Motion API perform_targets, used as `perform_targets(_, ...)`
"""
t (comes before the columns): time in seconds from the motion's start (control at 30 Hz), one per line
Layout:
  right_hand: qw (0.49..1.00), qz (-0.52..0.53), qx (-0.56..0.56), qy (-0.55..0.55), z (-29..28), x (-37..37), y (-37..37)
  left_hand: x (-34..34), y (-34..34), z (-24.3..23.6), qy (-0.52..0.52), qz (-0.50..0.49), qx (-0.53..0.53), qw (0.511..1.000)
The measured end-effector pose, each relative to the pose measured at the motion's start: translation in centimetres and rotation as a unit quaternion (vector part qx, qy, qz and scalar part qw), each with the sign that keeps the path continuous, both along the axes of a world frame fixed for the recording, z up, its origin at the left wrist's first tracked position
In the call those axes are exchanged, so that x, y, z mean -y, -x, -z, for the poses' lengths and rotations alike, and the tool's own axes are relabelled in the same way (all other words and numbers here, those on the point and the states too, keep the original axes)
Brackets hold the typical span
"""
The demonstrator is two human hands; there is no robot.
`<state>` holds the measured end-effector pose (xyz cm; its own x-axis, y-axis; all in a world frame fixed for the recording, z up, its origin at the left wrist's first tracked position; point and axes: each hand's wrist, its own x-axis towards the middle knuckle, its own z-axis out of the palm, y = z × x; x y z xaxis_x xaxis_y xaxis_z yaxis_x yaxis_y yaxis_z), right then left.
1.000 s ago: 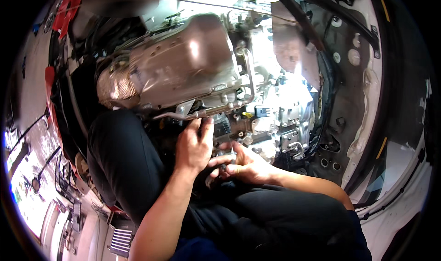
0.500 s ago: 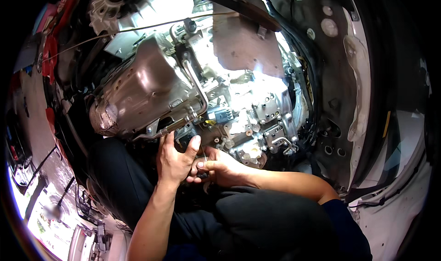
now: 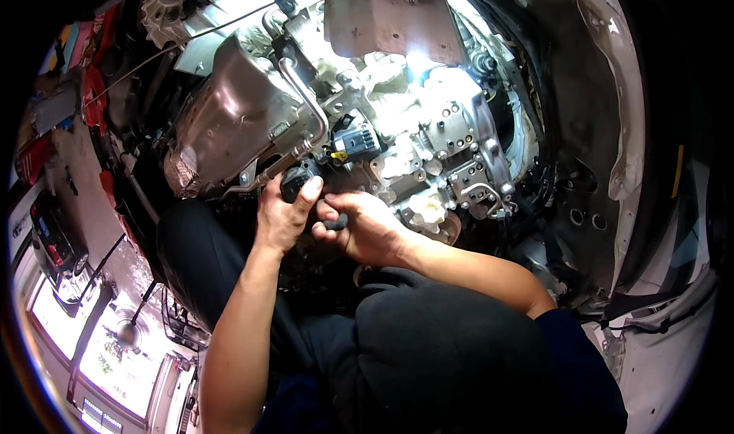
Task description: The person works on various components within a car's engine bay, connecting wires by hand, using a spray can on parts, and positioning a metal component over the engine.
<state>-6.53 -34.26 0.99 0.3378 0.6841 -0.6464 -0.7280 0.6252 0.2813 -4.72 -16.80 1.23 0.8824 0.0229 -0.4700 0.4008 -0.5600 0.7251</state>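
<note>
Two hands meet at mid-frame, below the engine. Our left hand closes around a black plug, thumb up its side. Our right hand pinches a small dark part just beside it. We judge the plug light, rigid plastic, possibly brittle at its clip; best gripped by its body. A bent metal pipe runs above.

My bare left hand curls upward, fingers closed, while my bare right hand pinches shut beside it, forearms angling in from below.
</note>
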Motion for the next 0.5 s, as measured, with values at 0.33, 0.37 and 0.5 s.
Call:
perform_targets(0.33, 0.998, 0.005, 0.056, 0.035, -2.3, 1.9, 0.8, 0.4, 0.7, 1.0, 0.004, -0.106, 0.023, 0.994)
perform_targets(0.37, 0.996, 0.001, 0.082, 0.023, -2.3, 1.9, 0.8, -0.4, 1.1, 1.7, -0.018, -0.087, 0.039, 0.995)
perform_targets(0.5, 0.973, -0.014, 0.225, 0.038, -1.5, 2.1, 2.0, 0.2, 0.7, 1.3, -0.032, -0.097, 0.029, 0.994)
